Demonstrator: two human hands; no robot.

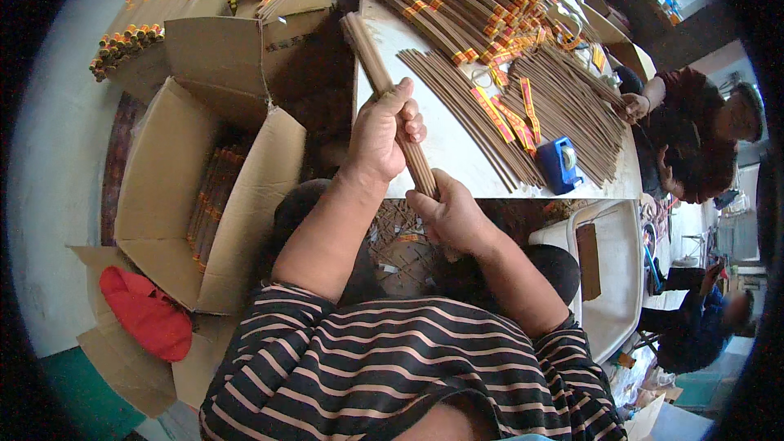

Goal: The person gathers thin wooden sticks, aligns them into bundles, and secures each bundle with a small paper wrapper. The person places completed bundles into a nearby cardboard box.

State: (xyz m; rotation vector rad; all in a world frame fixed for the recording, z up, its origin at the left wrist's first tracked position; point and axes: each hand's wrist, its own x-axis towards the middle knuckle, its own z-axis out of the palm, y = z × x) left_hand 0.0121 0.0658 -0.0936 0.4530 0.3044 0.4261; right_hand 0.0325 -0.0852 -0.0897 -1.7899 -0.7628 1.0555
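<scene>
Both of my hands grip one bundle of brown incense sticks (371,55), held slanted over the table's near left edge. My left hand (380,132) wraps round its middle, thumb along the top. Lower down, my right hand (454,209) closes round the near end. No paper band shows on the visible part of this bundle. Loose incense sticks (572,106) lie spread on the white table (380,188) to the right. Red and yellow paper bands (514,118) rest on them, beside a blue tape dispenser (559,165). Banded bundles (457,0) are piled farther back.
An open cardboard box (155,188) with banded bundles (214,204) inside stands at my left. A red cloth item (145,312) lies near it. More bundles (131,37) are stacked far left. A white tub (612,278) is at my right; a co-worker's hand (635,106) touches the loose sticks.
</scene>
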